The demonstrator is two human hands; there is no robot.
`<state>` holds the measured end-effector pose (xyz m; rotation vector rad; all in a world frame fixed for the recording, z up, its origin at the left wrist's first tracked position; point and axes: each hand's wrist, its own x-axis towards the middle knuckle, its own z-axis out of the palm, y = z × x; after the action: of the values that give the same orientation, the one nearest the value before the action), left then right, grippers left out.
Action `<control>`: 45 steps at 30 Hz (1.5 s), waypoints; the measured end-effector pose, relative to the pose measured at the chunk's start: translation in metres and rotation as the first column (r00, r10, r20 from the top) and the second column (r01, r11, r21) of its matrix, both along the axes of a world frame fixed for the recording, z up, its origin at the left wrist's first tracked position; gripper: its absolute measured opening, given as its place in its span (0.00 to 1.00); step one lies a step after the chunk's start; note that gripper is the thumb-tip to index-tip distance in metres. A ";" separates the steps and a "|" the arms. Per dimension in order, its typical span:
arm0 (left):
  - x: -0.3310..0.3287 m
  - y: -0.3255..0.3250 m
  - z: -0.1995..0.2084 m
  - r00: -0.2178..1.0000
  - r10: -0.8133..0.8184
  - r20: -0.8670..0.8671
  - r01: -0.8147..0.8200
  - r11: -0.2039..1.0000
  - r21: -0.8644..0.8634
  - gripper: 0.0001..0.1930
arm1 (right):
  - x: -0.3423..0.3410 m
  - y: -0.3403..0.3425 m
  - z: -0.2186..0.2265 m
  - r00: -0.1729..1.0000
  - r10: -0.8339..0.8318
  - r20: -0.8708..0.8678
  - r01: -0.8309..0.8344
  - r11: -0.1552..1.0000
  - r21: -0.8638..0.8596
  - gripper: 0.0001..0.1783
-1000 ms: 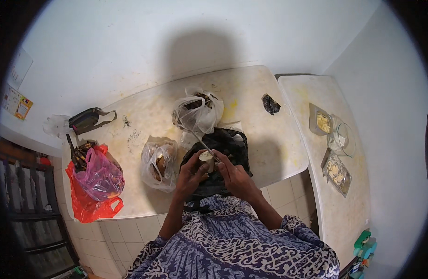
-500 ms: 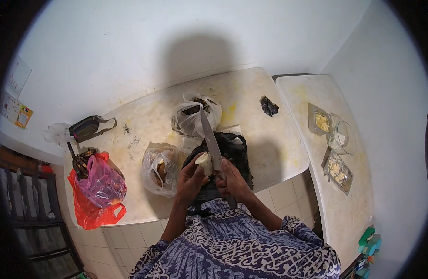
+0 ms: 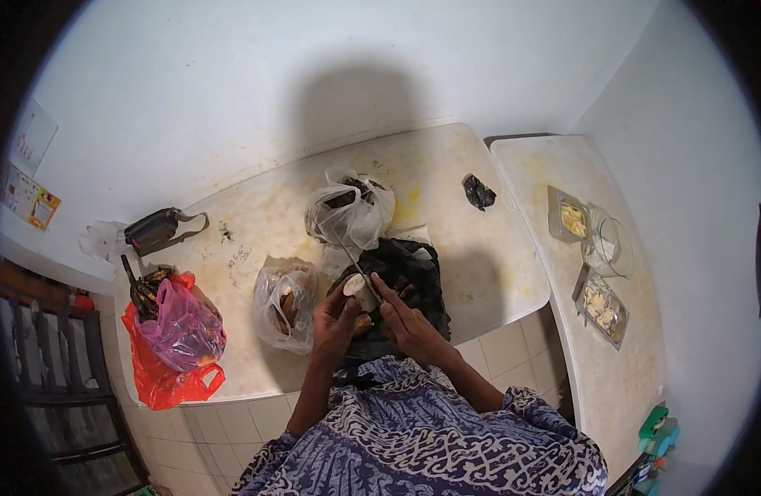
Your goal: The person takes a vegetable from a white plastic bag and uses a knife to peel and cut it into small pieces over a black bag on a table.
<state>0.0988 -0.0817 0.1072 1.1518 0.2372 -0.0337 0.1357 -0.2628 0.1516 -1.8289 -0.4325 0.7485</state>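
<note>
Over a black plastic bag (image 3: 428, 285) spread on the table, my left hand (image 3: 335, 324) is closed around a pale, white-fleshed piece of tuber (image 3: 358, 289). Its cut end faces up. My right hand (image 3: 407, 326) grips a kitchen knife (image 3: 364, 276), its blade turned nearly edge-on and lying against the tuber's right side. The knife's handle is mostly hidden by the fingers. Under my hands, a brown piece (image 3: 363, 323) shows between them on the black bag. Just beyond the knife tip sits a white plastic bag (image 3: 368, 217) with dark scraps inside.
Left of my hands is a clear bag of brown items (image 3: 287, 307). Farther left lie red (image 3: 161, 382) and purple (image 3: 182, 326) bags and a dark pouch (image 3: 153, 230). A side table at right carries metal trays (image 3: 616, 335) of cut pieces and a glass bowl (image 3: 624, 256).
The knife has tilted left and turned from showing its broad side to nearly edge-on. My right hand has rotated with it. The tuber remains in my left hand.
</note>
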 end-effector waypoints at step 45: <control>0.004 0.015 -0.010 0.987 -0.144 0.074 0.161 0.929 -0.333 0.26 | -0.001 0.007 -0.020 0.868 -0.092 0.488 0.135 0.989 -0.053 0.26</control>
<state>0.1025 -0.0663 0.0970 0.8237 0.0927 -0.1777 0.1344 -0.2562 0.1319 -2.1034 -0.6160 0.2162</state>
